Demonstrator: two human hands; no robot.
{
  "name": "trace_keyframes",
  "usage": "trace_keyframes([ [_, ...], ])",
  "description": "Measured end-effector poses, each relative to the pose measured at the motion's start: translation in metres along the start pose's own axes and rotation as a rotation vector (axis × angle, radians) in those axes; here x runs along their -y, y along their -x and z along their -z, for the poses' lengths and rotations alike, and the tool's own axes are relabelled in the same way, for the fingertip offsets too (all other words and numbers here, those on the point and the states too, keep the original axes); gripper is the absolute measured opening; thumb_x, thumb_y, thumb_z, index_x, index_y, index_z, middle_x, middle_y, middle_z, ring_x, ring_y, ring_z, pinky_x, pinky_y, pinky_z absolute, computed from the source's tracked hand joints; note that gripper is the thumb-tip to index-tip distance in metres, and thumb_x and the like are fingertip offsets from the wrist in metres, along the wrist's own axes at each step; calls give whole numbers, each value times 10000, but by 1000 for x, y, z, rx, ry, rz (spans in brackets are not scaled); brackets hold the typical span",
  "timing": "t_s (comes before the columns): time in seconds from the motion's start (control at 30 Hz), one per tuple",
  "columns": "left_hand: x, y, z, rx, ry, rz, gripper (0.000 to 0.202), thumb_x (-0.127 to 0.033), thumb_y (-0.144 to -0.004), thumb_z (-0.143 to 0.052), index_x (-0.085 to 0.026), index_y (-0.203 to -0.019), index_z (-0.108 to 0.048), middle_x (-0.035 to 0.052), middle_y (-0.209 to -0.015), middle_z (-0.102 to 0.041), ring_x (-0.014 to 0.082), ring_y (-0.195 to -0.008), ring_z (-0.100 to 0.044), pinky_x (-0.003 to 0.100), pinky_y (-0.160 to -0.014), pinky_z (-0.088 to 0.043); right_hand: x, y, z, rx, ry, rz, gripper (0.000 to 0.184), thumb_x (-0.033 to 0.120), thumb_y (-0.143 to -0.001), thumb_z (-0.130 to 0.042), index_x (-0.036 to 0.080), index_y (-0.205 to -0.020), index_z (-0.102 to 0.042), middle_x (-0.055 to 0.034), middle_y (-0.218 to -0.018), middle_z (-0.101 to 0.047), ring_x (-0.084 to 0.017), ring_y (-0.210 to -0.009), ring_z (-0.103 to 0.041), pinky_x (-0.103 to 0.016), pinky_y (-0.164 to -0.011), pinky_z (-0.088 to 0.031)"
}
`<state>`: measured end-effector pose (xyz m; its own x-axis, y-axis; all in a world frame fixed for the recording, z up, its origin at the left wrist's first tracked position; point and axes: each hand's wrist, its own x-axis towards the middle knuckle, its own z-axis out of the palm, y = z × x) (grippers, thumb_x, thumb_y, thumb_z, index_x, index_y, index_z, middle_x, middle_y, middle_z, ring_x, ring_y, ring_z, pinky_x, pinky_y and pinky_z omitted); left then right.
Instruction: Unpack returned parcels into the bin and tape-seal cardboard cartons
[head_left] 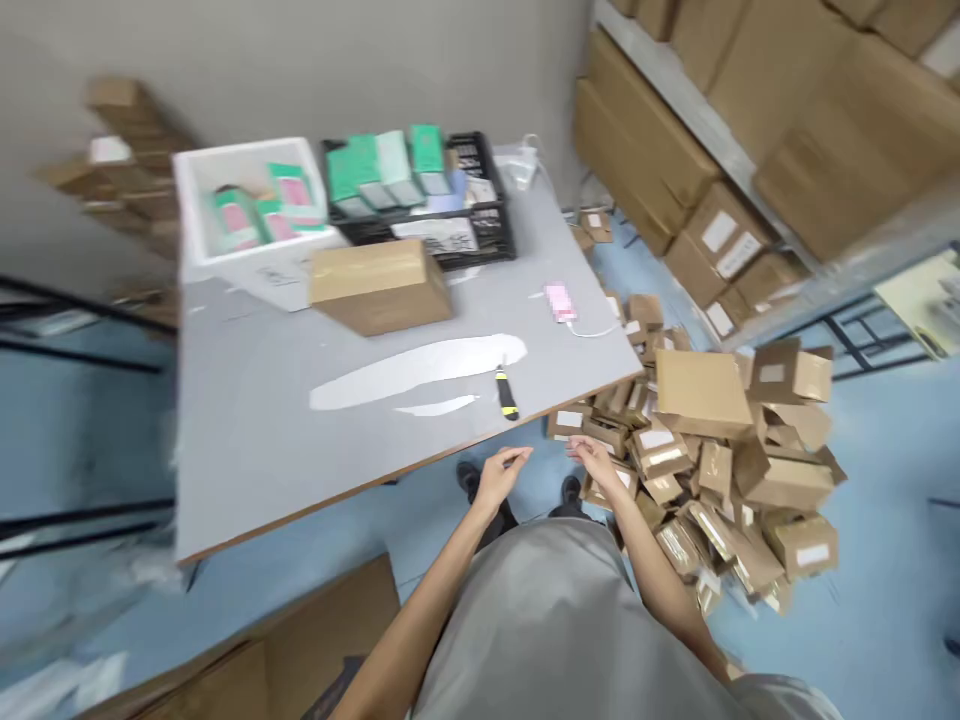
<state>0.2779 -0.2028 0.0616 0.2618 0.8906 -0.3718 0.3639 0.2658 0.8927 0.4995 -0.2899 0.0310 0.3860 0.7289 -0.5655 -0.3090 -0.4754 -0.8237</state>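
My left hand (pixel 504 474) hangs in the air just off the front edge of the table, its fingers loosely bent and nothing visible in them. A short gap to the right, my right hand (pixel 594 460) is also held up, empty, with fingers apart and pointing inward. Nearest to the left hand on the tabletop lies a black and yellow utility knife (pixel 507 394). Its tip end rests by a long white worn patch (pixel 412 370) on the grey table (pixel 270 460). Behind that sits a closed brown cardboard box (pixel 382 290), at the foot of the bins.
A white bin (pixel 262 265) and a black crate (pixel 495 235) hold green boxes. A phone (pixel 559 301) with a white cable lies at the table's right. Many cardboard boxes (pixel 701 390) are heaped on the floor at right, below a loaded shelf (pixel 675 90).
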Motion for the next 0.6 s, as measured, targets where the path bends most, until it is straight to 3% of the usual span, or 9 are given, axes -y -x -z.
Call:
trace_keyframes([
  [0.17, 24, -27, 123, -212, 163, 32, 416, -593, -825, -774, -229, -955, -928, 137, -1139, -876, 328, -1130, -805, 433, -1012, -642, 35, -32, -140, 197, 118, 20, 494, 621, -772, -905, 236, -1073, -829, -114, -1127, -891, -292, -1023, -840, -442, -1003, -639],
  [0.33, 26, -50, 235, -311, 325, 50, 493, -664, -785, -846, -215, -979, -910, 124, -1113, -861, 294, -1007, -800, 414, -933, -658, 66, -38, -258, 284, 182, 58, 541, 647, -807, -881, 221, -1136, -826, -159, -1206, -884, -304, -1080, -844, -474, -1045, -629],
  [0.47, 26, -72, 305, -337, 446, 99, 522, -671, -713, -891, -195, -928, -880, 133, -1016, -868, 297, -936, -804, 449, -918, -675, 83, -36, -327, 303, 218, 67, 570, 666, -798, -868, 217, -1146, -821, -168, -1216, -882, -320, -1110, -848, -499, -1088, -618],
  [0.6, 23, -94, 350, -362, 474, 112, 383, -529, -711, -866, -202, -909, -879, 98, -943, -854, 253, -864, -769, 402, -880, -656, 91, -30, -368, 329, 264, 57, 616, 690, -790, -851, 210, -1174, -817, -170, -1221, -878, -327, -1120, -847, -501, -1094, -616],
])
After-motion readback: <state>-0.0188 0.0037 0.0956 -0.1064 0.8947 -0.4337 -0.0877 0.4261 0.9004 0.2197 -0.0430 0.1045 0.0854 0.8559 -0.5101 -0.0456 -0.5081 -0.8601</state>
